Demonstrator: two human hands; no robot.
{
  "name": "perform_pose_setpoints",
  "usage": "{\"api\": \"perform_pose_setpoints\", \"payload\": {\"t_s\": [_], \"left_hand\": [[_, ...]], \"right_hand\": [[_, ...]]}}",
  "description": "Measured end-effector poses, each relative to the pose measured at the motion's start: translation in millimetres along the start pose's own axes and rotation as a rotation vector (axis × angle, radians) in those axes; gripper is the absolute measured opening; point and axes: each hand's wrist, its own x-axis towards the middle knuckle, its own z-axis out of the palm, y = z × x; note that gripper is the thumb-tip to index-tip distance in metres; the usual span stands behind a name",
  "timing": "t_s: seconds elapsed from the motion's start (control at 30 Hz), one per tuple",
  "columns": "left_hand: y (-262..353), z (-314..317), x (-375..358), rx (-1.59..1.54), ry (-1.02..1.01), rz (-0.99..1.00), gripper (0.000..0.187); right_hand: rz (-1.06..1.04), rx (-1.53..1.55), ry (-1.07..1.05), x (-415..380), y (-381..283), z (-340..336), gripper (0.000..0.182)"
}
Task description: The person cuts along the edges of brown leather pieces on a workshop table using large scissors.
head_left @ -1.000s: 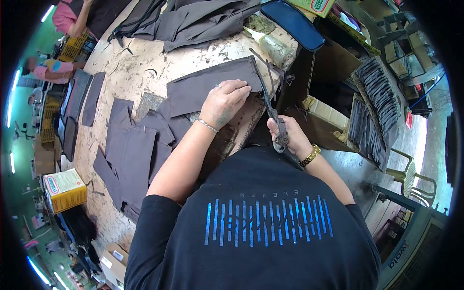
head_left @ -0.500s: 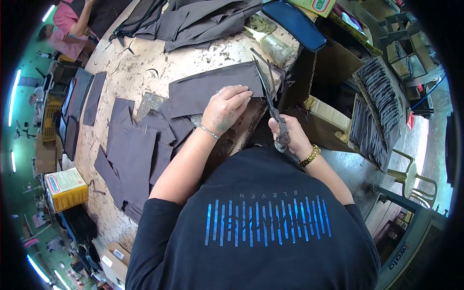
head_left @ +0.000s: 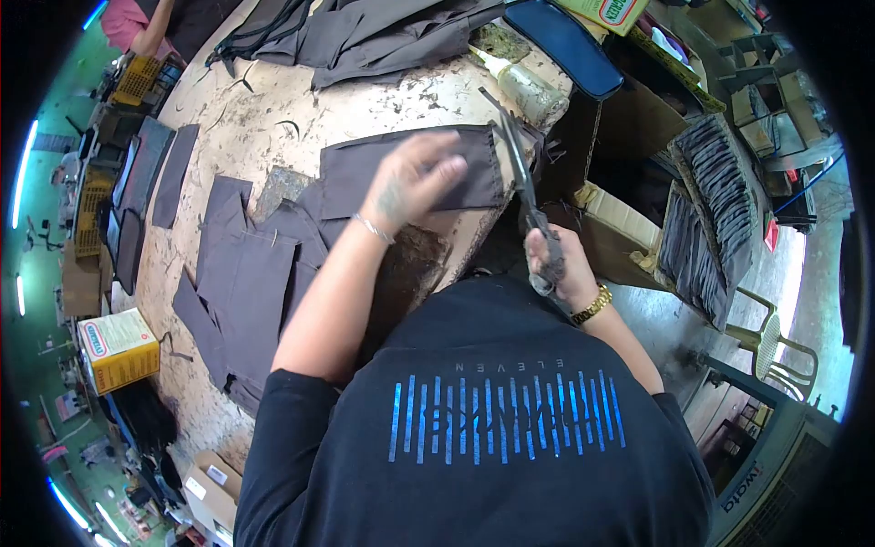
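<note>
At the far left edge of the surface (head_left: 246, 118) a yellow tin (head_left: 117, 349) stands near a row of dark cloth strips (head_left: 173, 162). Just to the right, a loose heap of grey cut pieces (head_left: 251, 283) lies flat and overlapping on the worn top. Beyond them, near the middle, one long grey fabric piece (head_left: 360, 169) stretches across the surface toward its right edge. The left hand (head_left: 410, 178) is over this piece with fingers spread and loose, blurred, so I cannot tell whether it presses the cloth or hangs just above it; it grips nothing. At the fabric's right end the scissors (head_left: 527, 196) stand with blades pointing away from the person, along the cloth's edge. The right hand (head_left: 563, 264) is clenched around the scissor handles, a gold watch on its wrist. Behind the blades a plastic bottle (head_left: 524, 84) lies tilted on the surface. Farther right, off the surface, a cardboard box holds stacked dark pieces (head_left: 715, 196).
</note>
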Motion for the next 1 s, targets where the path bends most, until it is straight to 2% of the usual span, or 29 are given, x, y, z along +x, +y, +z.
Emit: {"api": "perform_pose_setpoints", "payload": {"t_s": [0.03,0.1,0.17,0.2,0.23,0.3,0.33,0.4,0.47,0.5,0.57,0.63,0.7,0.73,0.77,0.83,0.87,0.93,0.97,1.0], "left_hand": [[-3,-12,12,0.165,-0.023,-0.029,0.038],[-11,-24,30,0.611,0.099,0.130,0.038],[-24,-28,40,0.911,0.094,0.114,0.030],[-32,-35,48,0.810,-0.131,0.094,0.023],[-40,-33,52,0.730,-0.195,0.085,0.019],[-24,-30,54,0.731,-0.286,0.105,0.021],[-7,-30,51,0.648,-0.227,0.046,0.019],[29,-37,43,0.563,-0.165,-0.013,0.017],[58,-53,29,0.473,0.277,-0.122,0.016],[69,-69,18,0.450,0.416,-0.219,0.015],[75,-108,-14,0.554,0.642,-0.199,0.018],[75,-144,-55,0.546,0.692,-0.433,0.019],[71,-168,-92,0.843,0.696,-0.583,0.025],[64,-177,-107,0.917,0.641,-0.819,0.028],[52,-182,-124,0.921,0.648,-0.824,0.028],[32,-189,-150,1.203,0.580,-0.891,0.036],[42,-183,-139,1.237,0.599,-0.854,0.043],[26,-188,-114,1.172,0.621,-0.403,0.041],[23,-183,-88,0.990,0.641,-0.224,0.035],[5,-182,-62,0.877,0.663,-0.227,0.031]], "right_hand": [[0.003,-0.006,-0.007,-8,-5,-4,0.035],[0.062,-0.127,0.015,-18,-12,-8,0.033],[-0.138,-0.559,0.051,-20,-6,-17,0.033],[-0.168,-0.608,0.050,-22,-6,-18,0.033],[-0.196,-0.654,0.054,-24,-4,-19,0.034],[-0.085,-0.520,0.052,-25,4,-23,0.035],[-0.154,-0.594,0.063,-25,3,-22,0.039],[-0.114,-0.554,0.046,-25,2,-22,0.041],[-0.071,-0.525,0.034,-25,-1,-23,0.047],[-0.071,-0.526,0.029,-25,-2,-24,0.047],[-0.112,-0.618,0.020,-25,-4,-25,0.048],[-0.115,-0.624,0.005,-27,-6,-26,0.049],[-0.120,-0.623,-0.010,-27,-6,-26,0.049],[-0.121,-0.624,-0.014,-27,-6,-27,0.050],[-0.124,-0.626,-0.017,-27,-6,-29,0.050],[-0.090,-0.649,-0.023,-25,-6,-35,0.050],[-0.051,-0.674,-0.019,-25,-7,-36,0.051],[-0.088,-0.719,-0.033,-25,-13,-36,0.052],[-0.125,-0.760,-0.040,-25,-16,-36,0.052],[-0.130,-0.768,-0.046,-24,-16,-37,0.052]]}}
